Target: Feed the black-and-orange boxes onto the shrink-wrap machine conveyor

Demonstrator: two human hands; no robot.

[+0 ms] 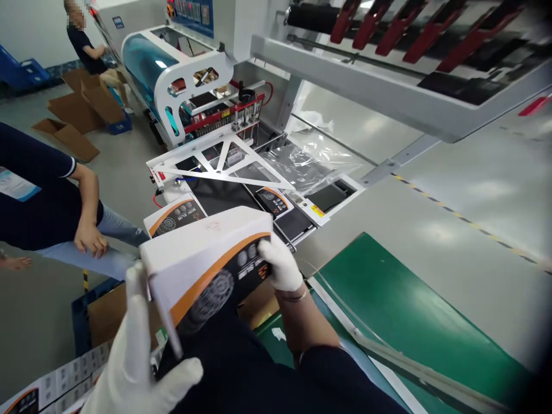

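A white, orange and black printed cardboard box (207,264) with "MINI SLIM" lettering is tilted in front of my body. My right hand (280,261), in a white glove, grips its right end, fingers wrapped round the edge. By the box's left end, my left hand (138,351), also gloved, has its thumb and fingers spread wide; its fingertips reach the box's edge, though I cannot tell if they press on it. Beyond, a similar box (175,215) sits at the left of the machine, and another printed box (273,201) lies on the machine's dark belt (224,192).
A white triangular frame (219,169) and clear plastic film (302,164) stand over the belt. To my right is a green surface (388,305). A co-worker's hand (90,238) is at the left; another person (86,46) is behind, near open cartons (77,103). Printed boxes (64,379) lie lower left.
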